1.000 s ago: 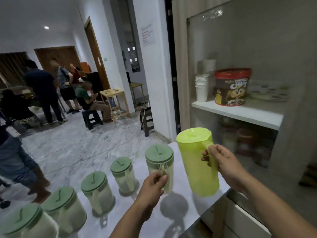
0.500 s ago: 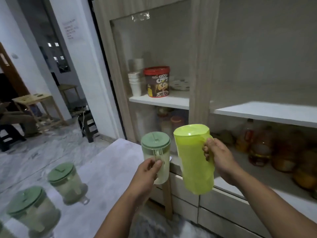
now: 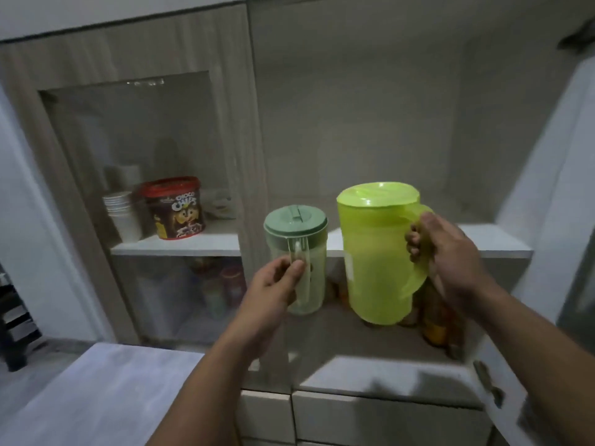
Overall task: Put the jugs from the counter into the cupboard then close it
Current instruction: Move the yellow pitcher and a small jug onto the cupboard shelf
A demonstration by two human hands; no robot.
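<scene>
small jug (image 3: 297,252) left of big jug (image 3: 376,252), both before cupboard shelf (image 3: 483,241)

A small clear jug (image 3: 297,262) with a green lid and a bigger lime-green jug (image 3: 378,252), both upright, held before the open cupboard (image 3: 354,123).

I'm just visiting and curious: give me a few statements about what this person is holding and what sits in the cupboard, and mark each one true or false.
1. The right hand grips the handle of the lime-green jug. True.
2. The left hand is empty. False: it holds the handle of the small clear jug with a sage-green lid.
3. Both jugs have their lids on. True.
4. The chocolate cereal tub stands on the counter. False: it stands on the white shelf behind the glass door, beside a stack of white cups.
5. The lime-green jug is the smaller of the two. False: it is clearly the larger.
</scene>
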